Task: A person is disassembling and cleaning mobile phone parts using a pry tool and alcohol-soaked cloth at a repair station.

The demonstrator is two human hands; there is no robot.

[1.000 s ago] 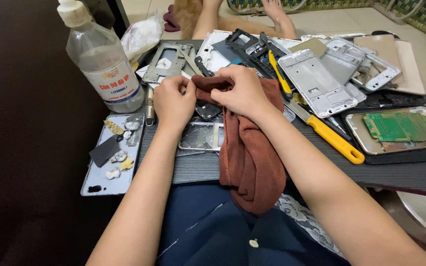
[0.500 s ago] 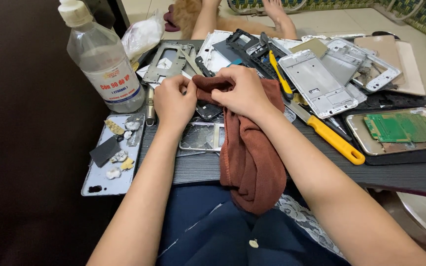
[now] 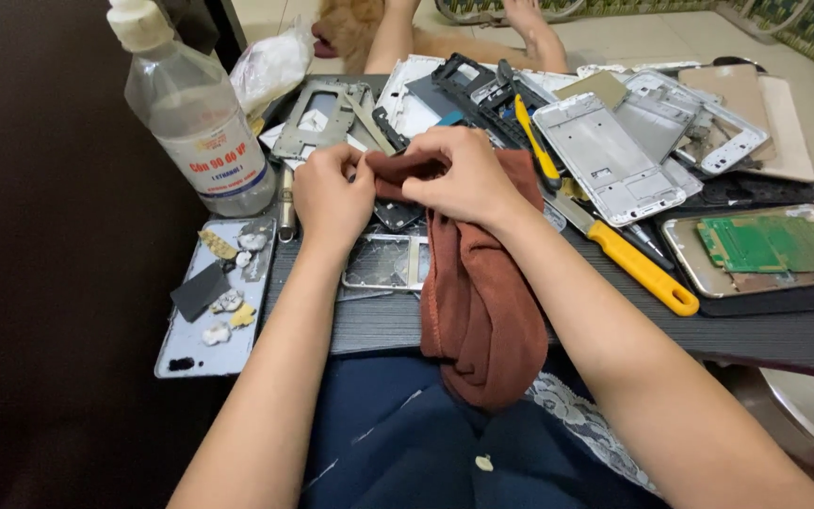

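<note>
Brown cloth pinched at its upper edge by left hand and right hand, draped over tabletop edge, clear bottle left, yellow-handled knife right, phone frames crowded behind
</note>
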